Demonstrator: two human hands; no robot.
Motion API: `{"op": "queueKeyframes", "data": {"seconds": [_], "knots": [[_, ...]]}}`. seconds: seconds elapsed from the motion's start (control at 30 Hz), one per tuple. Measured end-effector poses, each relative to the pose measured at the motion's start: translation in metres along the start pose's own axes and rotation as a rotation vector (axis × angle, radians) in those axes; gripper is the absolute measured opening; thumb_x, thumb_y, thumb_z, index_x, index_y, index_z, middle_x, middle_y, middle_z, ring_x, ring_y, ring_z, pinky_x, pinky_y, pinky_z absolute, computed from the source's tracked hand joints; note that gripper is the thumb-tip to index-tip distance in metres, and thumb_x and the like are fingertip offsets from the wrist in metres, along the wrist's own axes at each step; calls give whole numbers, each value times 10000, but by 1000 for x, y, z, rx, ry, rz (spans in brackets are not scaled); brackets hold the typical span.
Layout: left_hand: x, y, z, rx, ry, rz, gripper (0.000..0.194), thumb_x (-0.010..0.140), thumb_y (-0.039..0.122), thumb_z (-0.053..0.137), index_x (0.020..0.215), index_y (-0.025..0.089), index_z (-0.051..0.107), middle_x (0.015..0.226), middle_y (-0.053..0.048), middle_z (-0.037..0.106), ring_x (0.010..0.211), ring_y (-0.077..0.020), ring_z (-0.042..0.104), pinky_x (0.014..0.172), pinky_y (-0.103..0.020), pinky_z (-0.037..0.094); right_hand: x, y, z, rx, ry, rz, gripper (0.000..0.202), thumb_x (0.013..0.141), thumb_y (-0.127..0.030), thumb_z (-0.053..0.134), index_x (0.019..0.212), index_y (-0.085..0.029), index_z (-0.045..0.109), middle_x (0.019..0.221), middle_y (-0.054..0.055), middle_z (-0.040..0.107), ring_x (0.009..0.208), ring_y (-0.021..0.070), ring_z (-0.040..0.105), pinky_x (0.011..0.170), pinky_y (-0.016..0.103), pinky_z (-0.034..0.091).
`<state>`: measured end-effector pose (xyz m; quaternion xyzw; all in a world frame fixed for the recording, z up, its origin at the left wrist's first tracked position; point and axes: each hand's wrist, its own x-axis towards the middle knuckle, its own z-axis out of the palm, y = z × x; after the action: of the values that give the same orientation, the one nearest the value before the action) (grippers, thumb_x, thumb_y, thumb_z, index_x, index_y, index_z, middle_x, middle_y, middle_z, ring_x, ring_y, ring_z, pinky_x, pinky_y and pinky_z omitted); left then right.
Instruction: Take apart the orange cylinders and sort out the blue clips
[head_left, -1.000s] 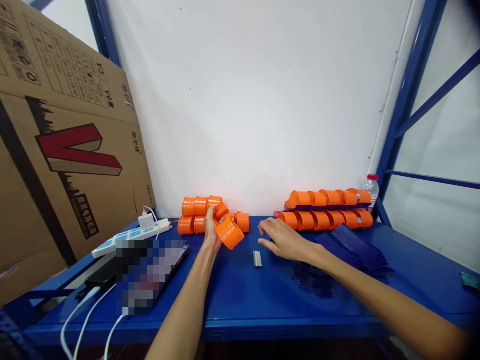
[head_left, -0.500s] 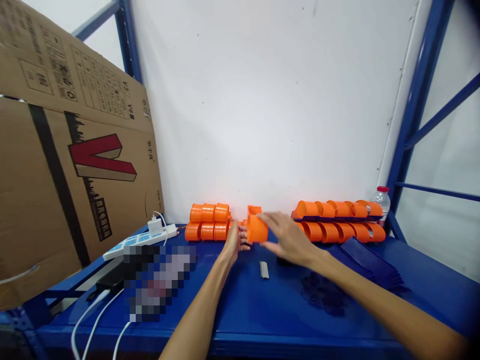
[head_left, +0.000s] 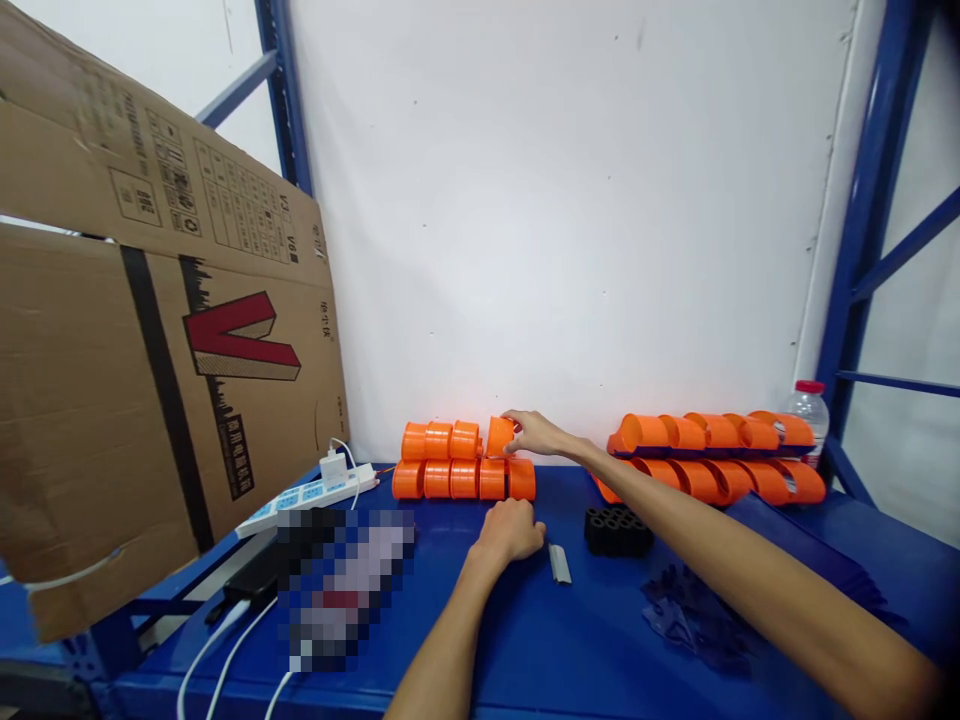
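A: What's the biggest thing?
B: The blue desk (head_left: 585,640), under the orange stack (head_left: 439,478). Next is the cardboard box (head_left: 97,400), left of the stack.
A: And then?
B: Two long orange rows (head_left: 712,430), well to the right of the stack. The white power strip (head_left: 307,493) is left of the stack and nearer to us.
A: What about the hands?
B: The right hand (head_left: 536,433) is at the stack's top right, thumb and fingers a little apart, pinching one orange tube (head_left: 499,438). The left hand (head_left: 510,530) is just in front of the stack, fingers curled. I can't tell if it has anything inside.
A: Where's that tube?
B: At the right end of the stack's top row, with a gap beside it. I can't tell if it rests on the bottom row.
A: Is it heavy?
B: I think it's light, stiff plastic. It looks smooth and round, so it could slip or roll. Hold it by its sides, and squeeze gently, because thin walls might crack.
A: Anything smaller?
B: A slim grey strip (head_left: 559,564), in front of the stack, to its right.
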<state>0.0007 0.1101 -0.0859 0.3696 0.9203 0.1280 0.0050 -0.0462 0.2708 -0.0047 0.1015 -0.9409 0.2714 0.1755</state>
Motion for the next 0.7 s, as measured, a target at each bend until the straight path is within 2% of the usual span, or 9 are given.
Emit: {"op": "queueKeyframes", "data": {"seconds": [0.13,0.27,0.4,0.5,0.57,0.63,0.7], "knots": [[0,0,0,31,-10,5,375,862,350,522,1018,125,778,1123,-229,759,1097,-384,715,919,-458,558,10,5,10,4,-24,16,645,694,-229,840,1308,-140,661,1200,121,733,1055,277,693,872,343,546],[-1,1,-1,39,-14,3,387,871,362,519,1036,127,779,1134,-229,757,1107,-376,712,936,-448,552,13,5,19,19,-31,13,719,702,-208,826,1381,-110,611,1233,143,724,1056,273,701,871,337,557],[-1,1,-2,37,-28,5,361,871,343,514,1015,134,771,1123,-227,759,1094,-372,717,923,-444,556,9,2,21,19,-14,-1,820,692,-219,850,1450,-110,557,1357,189,662,1115,298,687,931,372,553],[1,-2,-3,22,-42,11,328,878,322,498,982,142,751,1089,-217,763,1083,-370,720,914,-447,557,-2,2,14,14,34,-9,857,711,-246,859,1485,-124,513,1492,214,551,1156,294,669,973,386,543],[2,-4,-5,-3,-77,17,300,887,304,483,955,150,732,973,-186,774,986,-338,746,870,-420,569,-16,3,4,0,82,-8,762,775,-244,810,1469,-127,519,1489,210,548,1129,274,674,976,393,541],[2,-7,-8,-38,-132,19,291,899,298,475,1012,157,703,857,-136,764,792,-276,755,756,-365,583,-36,4,-8,-25,137,0,625,840,-229,742,1426,-140,547,1427,187,594,1107,257,671,971,401,539],[-1,-8,-13,-80,-185,27,324,911,345,487,1133,178,652,874,-98,756,647,-220,718,612,-305,562,-60,5,-24,-50,206,-19,503,870,-223,700,1358,-165,587,1355,153,637,1090,245,667,958,401,541]]}}
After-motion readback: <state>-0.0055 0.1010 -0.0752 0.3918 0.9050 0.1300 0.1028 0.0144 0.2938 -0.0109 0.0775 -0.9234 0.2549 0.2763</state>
